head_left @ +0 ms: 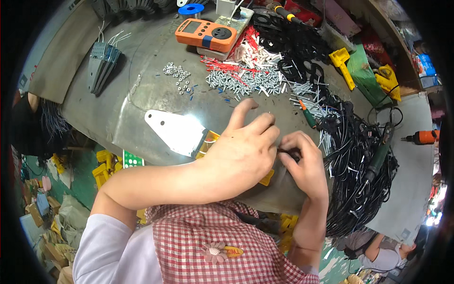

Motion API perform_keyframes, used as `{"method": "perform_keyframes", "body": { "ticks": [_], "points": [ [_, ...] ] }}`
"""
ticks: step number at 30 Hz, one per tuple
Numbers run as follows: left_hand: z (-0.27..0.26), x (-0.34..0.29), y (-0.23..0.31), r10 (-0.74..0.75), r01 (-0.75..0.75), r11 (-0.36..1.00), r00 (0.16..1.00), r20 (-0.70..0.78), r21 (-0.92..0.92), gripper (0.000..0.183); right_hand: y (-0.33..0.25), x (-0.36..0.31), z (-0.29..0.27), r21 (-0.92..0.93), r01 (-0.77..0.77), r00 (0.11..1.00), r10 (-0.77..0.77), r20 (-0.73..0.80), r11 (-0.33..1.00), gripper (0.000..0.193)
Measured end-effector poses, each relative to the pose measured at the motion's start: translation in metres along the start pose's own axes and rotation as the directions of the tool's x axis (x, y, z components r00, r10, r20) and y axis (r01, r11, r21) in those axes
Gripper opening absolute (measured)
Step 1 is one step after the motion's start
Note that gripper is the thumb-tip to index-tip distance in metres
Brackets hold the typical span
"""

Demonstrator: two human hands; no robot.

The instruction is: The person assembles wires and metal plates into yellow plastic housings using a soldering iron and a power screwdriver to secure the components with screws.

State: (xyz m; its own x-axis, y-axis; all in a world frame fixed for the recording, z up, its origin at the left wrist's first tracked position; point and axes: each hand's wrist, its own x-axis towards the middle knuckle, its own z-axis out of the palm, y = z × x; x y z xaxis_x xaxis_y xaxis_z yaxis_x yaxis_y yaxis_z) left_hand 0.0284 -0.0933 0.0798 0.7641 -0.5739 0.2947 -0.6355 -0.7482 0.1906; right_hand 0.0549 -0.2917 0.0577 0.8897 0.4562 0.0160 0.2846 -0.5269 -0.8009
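My left hand [247, 149] reaches across the middle of the bench with the index finger raised and the other fingers curled in. Its thumb and whatever it grips are hidden. Close beside it, my right hand [304, 162] is closed, thumb and fingers pinched round a small dark piece [294, 152], perhaps a cable end; its kind is unclear. A white tapered metal plate [172, 131] with holes at its narrow end lies by my left wrist. Its wide end meets a yellow housing [211, 138], partly covered by my left hand. Another yellow bit [267, 178] shows below that hand.
Screws [246, 81], nuts [177, 72] and red and white sleeves lie beyond my hands. An orange multimeter [206, 35] stands at the back. Black cables [352, 165], a green-handled screwdriver [307, 114] and a soldering iron [380, 151] are to the right. Grey plates [102, 66] stack at left.
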Motion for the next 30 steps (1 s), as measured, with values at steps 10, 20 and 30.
{"method": "perform_keyframes", "body": {
  "ticks": [10,20,30],
  "points": [
    [0.011,-0.059,-0.032,-0.169,0.1,0.971,0.931,-0.324,-0.218,0.043,-0.052,0.023,0.023,0.172,-0.18,0.94,0.118,0.321,0.969,0.02],
    [0.024,-0.061,-0.049,-0.338,0.198,0.817,0.926,-0.171,-0.542,0.014,-0.043,0.021,0.043,0.036,0.07,0.996,-0.067,-0.066,0.997,0.009],
    [0.039,-0.062,-0.049,-0.317,0.124,0.848,0.898,-0.305,-0.515,0.023,-0.03,0.014,0.058,0.073,0.042,0.99,-0.031,-0.138,0.996,0.01]
  ]
}}
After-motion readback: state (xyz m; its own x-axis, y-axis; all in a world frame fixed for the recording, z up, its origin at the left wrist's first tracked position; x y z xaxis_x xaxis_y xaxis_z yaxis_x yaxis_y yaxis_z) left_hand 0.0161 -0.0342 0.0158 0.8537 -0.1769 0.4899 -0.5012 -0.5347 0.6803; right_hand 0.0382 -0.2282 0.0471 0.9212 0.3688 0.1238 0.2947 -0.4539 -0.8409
